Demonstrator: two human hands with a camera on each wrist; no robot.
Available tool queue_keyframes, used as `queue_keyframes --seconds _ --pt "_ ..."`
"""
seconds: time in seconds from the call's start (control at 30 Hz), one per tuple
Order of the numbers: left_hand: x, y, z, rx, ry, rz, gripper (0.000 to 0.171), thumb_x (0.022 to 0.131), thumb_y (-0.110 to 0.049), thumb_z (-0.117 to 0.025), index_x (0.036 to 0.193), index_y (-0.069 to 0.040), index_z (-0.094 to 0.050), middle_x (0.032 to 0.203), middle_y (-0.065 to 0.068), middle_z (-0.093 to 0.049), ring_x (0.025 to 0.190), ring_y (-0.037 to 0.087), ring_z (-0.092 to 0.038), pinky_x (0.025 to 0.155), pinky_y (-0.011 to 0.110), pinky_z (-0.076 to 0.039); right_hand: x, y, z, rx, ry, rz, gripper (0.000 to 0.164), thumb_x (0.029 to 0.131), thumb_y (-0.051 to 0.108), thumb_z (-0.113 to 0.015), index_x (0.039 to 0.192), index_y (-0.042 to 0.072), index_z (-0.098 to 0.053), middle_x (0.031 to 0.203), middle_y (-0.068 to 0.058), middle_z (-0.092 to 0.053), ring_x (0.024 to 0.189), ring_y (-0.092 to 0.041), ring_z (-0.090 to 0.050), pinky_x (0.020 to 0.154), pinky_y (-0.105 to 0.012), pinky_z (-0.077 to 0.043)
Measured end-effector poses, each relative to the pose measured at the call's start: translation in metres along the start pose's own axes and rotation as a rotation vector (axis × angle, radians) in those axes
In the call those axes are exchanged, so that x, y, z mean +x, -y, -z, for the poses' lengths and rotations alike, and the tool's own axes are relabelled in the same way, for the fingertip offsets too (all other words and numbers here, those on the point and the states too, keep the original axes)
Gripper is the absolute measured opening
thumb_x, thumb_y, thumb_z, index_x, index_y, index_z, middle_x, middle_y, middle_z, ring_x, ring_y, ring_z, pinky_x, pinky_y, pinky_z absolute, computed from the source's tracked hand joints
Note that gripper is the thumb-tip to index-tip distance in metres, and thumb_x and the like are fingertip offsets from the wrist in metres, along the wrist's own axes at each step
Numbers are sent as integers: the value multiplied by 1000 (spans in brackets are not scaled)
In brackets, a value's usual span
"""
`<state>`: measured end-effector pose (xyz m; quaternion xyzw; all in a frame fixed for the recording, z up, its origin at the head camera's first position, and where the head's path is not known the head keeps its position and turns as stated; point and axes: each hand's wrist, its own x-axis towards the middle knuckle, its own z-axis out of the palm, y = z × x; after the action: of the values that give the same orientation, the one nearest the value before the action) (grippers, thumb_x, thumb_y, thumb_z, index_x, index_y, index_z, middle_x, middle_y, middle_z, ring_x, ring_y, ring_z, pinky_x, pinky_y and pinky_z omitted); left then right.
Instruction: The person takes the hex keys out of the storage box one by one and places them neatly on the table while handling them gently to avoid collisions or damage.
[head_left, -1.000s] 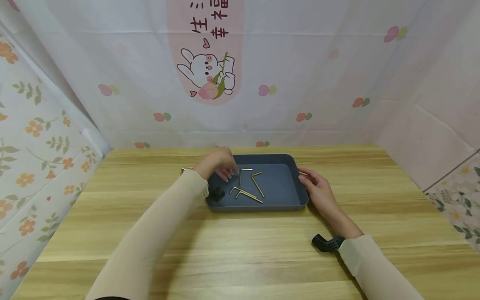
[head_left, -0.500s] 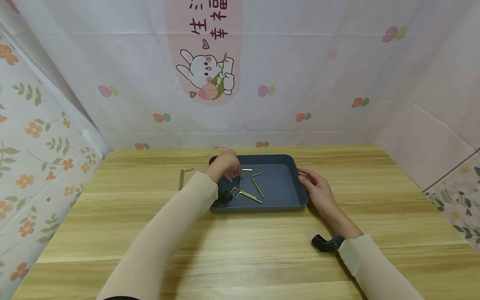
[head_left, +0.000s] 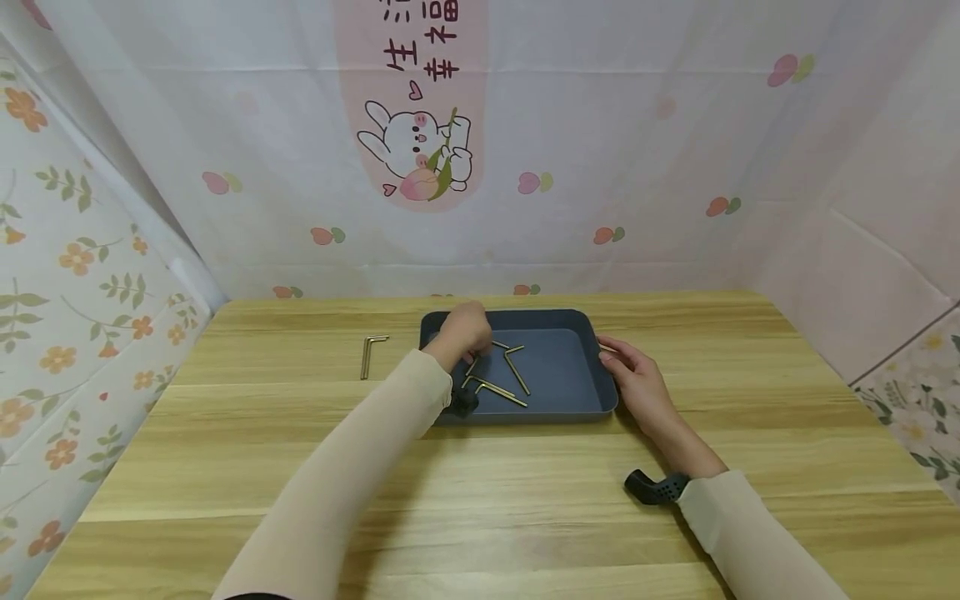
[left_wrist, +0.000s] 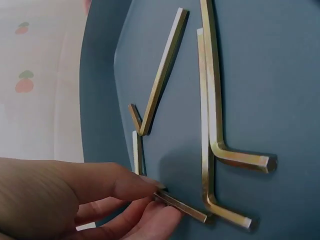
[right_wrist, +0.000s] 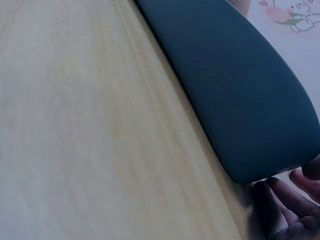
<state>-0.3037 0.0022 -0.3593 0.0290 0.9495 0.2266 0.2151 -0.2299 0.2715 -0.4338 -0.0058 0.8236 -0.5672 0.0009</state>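
Note:
A dark blue-grey tray [head_left: 558,417] lies on the wooden table with several gold-coloured hex keys in it. Inside its left part, my left hand [head_left: 463,330] pinches one hex key [left_wrist: 185,207] between thumb and fingers; its bend is hidden behind them. Just right of that lies another hex key [head_left: 517,371], and nearer the front two more keys [left_wrist: 215,100] lie side by side. My right hand [head_left: 641,379] grips the tray's right end, thumb by the rim and fingers along the outer wall. A short gold-coloured strip [head_left: 606,347] shows between thumb and fingers.
On the table [head_left: 480,517] left of the tray, two hex keys [head_left: 367,358] lie together. A printed white curtain [head_left: 600,150] hangs behind the table's far edge. Each wrist carries a black camera mount [head_left: 654,487].
My left hand has moved right inside the tray and taken hold of a hex key, which has turned from its earlier position. The two keys left of the tray are uncovered. The right hand stays put.

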Motion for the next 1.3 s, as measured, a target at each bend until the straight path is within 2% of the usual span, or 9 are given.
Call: queue_keyframes --seconds 0.1,0.17,0.27,0.37,0.43,0.77,0.9,1.1,1.3 --pt "3 -1 -3 12 -17 2 13 93 1 -63 104 3 -70 89 15 -69 55 18 -62 44 24 -43 0 0 1 -4 0 0 48 108 28 -48 152 6 -45 145 -24 -53 104 10 -54 86 -5 -46" --pt "4 -1 -3 0 -18 11 10 93 2 -62 94 1 -71 81 13 -67 54 18 -63 44 24 -43 0 1 1 -2 2 0 48 108 28 -48 152 6 -45 145 -24 -53 104 10 -55 86 -6 -47" --pt "4 1 -1 -43 -15 14 13 95 1 -61 94 -2 -74 91 13 -71 55 18 -64 50 27 -52 0 1 0 -1 2 -1 48 109 28 -48 152 6 -46 144 -24 -54 103 10 -55 85 -6 -47" --pt "4 5 1 -91 -16 22 19 96 0 -61 107 -4 -76 115 13 -72 58 18 -64 60 31 -60 1 1 -1 10 3 -1 47 109 26 -48 151 5 -46 143 -25 -54 101 10 -56 84 -8 -49" --pt "4 8 2 -122 -27 23 22 95 0 -63 112 -6 -75 121 12 -71 60 18 -65 62 32 -61 2 1 -2 21 4 -1 47 109 25 -48 151 5 -46 142 -26 -54 100 9 -57 84 -9 -50" --pt "-5 15 10 -258 -66 -42 22 94 1 -64 113 -4 -74 117 14 -69 86 26 -70 59 30 -61 1 2 -3 23 4 3 46 108 24 -48 150 5 -47 142 -27 -54 101 8 -58 84 -9 -50" --pt "-13 21 14 -312 -89 -87 21 95 -1 -63 114 -4 -71 120 14 -68 90 28 -71 61 30 -62 1 2 -3 7 -1 7 46 109 25 -48 150 5 -48 141 -27 -55 101 9 -57 85 -8 -49" --pt "-24 31 19 -487 -140 -158 25 92 2 -65 117 0 -71 117 19 -70 96 29 -71 67 34 -64 0 1 -2 6 -9 7 46 108 26 -48 150 5 -48 141 -26 -55 100 10 -57 84 -8 -49" --pt "-35 44 25 -604 -176 -150 28 94 -1 -66 122 -2 -70 119 21 -71 92 24 -69 79 43 -64 0 0 0 13 -1 7 47 109 26 -48 151 4 -47 142 -27 -54 100 11 -57 85 -8 -49"
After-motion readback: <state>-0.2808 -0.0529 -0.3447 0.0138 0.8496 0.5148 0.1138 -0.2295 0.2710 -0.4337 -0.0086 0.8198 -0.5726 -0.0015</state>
